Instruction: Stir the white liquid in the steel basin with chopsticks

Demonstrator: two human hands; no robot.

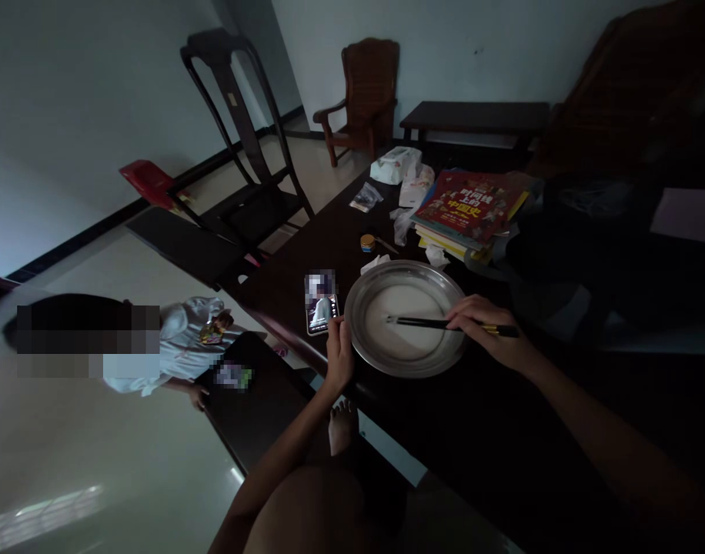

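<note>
A wide metal basin rests on the dark table, holding a milky white liquid. My left hand grips the basin's left rim, its fingers bent against the edge. In my right hand are black chopsticks with gold bands near the back end. Their silvery tips reach into the white liquid near the basin's middle. Just left of the basin, a lit phone lies on the table, close to my left hand.
Behind the basin are crumpled tissue, a small jar, plastic bags and stacked books. At left, a person in a white top is beside a dark bench. A tall-backed chair stands beyond the table.
</note>
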